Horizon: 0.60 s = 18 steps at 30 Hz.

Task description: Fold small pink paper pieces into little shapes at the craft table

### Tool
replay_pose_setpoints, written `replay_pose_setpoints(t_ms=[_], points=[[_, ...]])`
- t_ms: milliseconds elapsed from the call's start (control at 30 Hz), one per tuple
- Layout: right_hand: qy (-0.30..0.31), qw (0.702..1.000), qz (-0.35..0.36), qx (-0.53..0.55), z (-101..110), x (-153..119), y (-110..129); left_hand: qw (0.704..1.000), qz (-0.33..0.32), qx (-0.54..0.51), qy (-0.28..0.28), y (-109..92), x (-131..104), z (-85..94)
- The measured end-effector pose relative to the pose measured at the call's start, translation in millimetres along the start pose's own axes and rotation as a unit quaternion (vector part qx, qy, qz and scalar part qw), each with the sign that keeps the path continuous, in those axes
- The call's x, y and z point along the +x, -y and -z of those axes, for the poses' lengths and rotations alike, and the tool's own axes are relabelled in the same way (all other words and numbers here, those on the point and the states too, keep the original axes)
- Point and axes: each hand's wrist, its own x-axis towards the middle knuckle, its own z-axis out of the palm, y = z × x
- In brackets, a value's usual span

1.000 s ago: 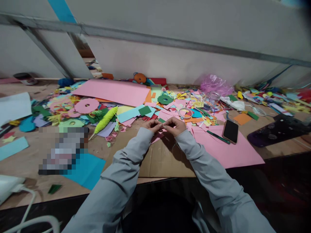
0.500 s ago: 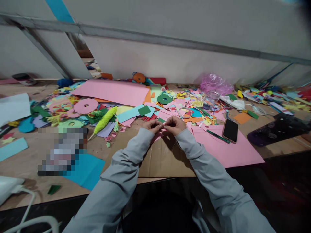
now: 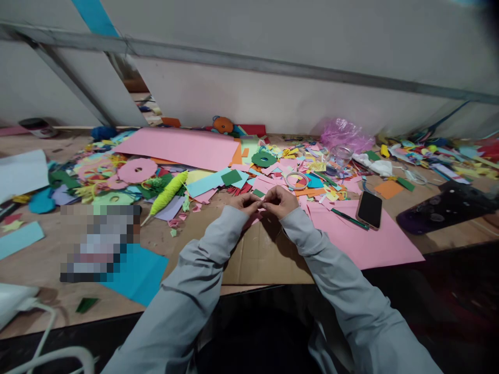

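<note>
Both left hand (image 3: pixel 247 202) and right hand (image 3: pixel 284 200) bring fingertips together above cardboard (image 3: pixel 265 262); what they pinch, I cannot tell.

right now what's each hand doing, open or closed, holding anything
Left hand: closed in a pinch; cannot tell what, if anything, it holds.
Right hand: also pinched closed; anything held cannot be made out.

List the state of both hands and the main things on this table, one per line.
Left hand, fingertips pinched; any held piece too small to tell
Right hand, fingertips pinched against the left's
Cardboard, lying flat
Phone, screen dark
Yellow-green yarn, wound into a tapered bundle
Jar, dark lid on
Pink plastic bag, crumpled
</note>
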Motion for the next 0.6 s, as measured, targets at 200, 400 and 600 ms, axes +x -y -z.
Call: replay_pose_setpoints(t_ms=[200,400,600], points=[[-0.009,0.995,-0.036,0.097,0,1,3,0.992,0.094,-0.082,-0.030,-9,1,1.3],[0.010,0.992,-0.052,0.116,-1,0,4,0.984,0.119,-0.130,-0.034,-5,3,0.4],[0.011,0.994,-0.052,0.092,0,2,-3,0.988,0.083,-0.133,0.013,1,4,1.1]])
